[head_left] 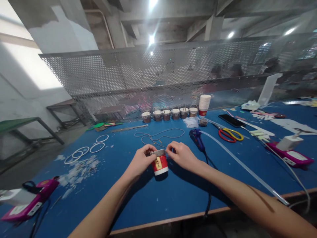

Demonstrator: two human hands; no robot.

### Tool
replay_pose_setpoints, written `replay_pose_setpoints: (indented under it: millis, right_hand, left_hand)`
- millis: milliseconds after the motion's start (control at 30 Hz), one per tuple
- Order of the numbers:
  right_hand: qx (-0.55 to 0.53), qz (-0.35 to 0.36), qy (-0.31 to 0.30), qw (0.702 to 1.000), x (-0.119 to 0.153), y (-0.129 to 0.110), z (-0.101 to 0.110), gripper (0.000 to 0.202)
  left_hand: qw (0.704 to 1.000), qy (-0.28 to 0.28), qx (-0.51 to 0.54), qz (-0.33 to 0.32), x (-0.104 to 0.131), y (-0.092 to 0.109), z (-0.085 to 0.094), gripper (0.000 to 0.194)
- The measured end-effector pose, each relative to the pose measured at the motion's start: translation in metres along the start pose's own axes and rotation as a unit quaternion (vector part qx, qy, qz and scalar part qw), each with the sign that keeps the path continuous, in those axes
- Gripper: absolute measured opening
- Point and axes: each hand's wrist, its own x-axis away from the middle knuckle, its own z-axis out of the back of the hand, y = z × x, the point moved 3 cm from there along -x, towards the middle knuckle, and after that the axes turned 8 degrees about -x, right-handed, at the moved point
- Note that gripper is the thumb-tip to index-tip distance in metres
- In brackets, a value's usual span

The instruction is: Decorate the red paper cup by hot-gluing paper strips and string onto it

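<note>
A red paper cup (pixel 160 165) with a yellow label and a white band tilts just above the blue table in front of me. Grey cord (pixel 160 152) is wrapped round its upper edge. My left hand (pixel 144 158) grips the cup at that edge, thumb on the near side. On the other side, my right hand (pixel 182 154) is closed in a pinch at the cord, close against the cup; its fingertips partly hide what they hold. More of the grey cord (pixel 170 137) lies in loose loops on the table behind the cup.
A blue glue gun (pixel 197 138) with a glue stick, scissors (pixel 230 135) and a phone (pixel 231 120) lie to the right. Several cord-wrapped cups (pixel 166 115) and a cup stack (pixel 204 104) line the back. White rings (pixel 97 147) and purple power strips (pixel 289 155) lie at the sides.
</note>
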Motion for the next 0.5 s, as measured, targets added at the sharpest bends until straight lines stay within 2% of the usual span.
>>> replay_pose_setpoints:
  millis: [133, 267, 400, 500]
  right_hand:
    - [-0.026, -0.051, 0.016, 0.998, 0.013, 0.014, 0.018, 0.016]
    - [-0.031, -0.065, -0.025, 0.997, 0.045, 0.011, 0.027, 0.022]
    - [-0.005, -0.029, -0.076, 0.997, 0.072, -0.004, 0.018, 0.037]
    - [0.004, 0.017, -0.092, 0.996, 0.081, -0.018, 0.003, 0.041]
  left_hand:
    - [1.000, 0.008, 0.019, 0.024, -0.002, 0.003, 0.006, 0.011]
    - [0.998, 0.045, 0.034, 0.025, -0.008, 0.001, 0.016, 0.014]
    - [0.995, 0.084, 0.047, 0.021, -0.015, 0.002, 0.025, 0.018]
    - [0.994, 0.101, 0.045, 0.015, -0.018, 0.005, 0.028, 0.022]
